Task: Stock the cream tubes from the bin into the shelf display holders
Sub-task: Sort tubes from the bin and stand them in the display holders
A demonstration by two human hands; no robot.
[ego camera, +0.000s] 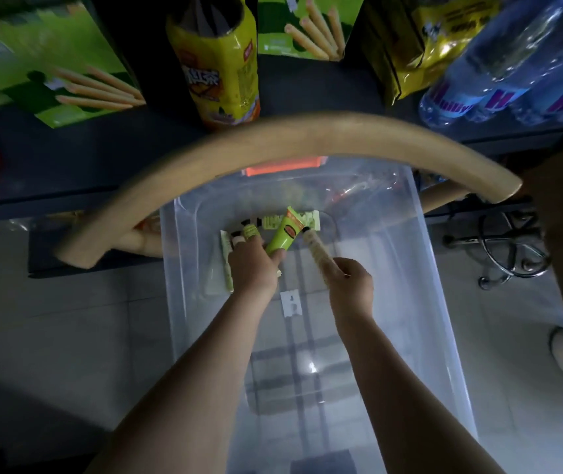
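A clear plastic bin [420, 289] stands on the floor below me with a few cream tubes at its far end. My left hand [251, 268] is inside the bin and grips a bright green tube [285, 232], with other pale green tubes [251, 230] under its fingers. My right hand [351, 285] holds a beige patterned tube [317, 251] with a black cap pointing away. A pale green tube [227, 261] lies along the bin's left side. Another light tube [309, 218] lies behind the green one.
A curved wooden chair back [273, 142] arches over the bin's far end. Behind it a dark shelf [68, 165] carries green biscuit-stick boxes [44, 63], a yellow bottle [222, 70], a yellow bag [427, 39] and water bottles [512, 73]. A black metal stand [509, 248] is at right.
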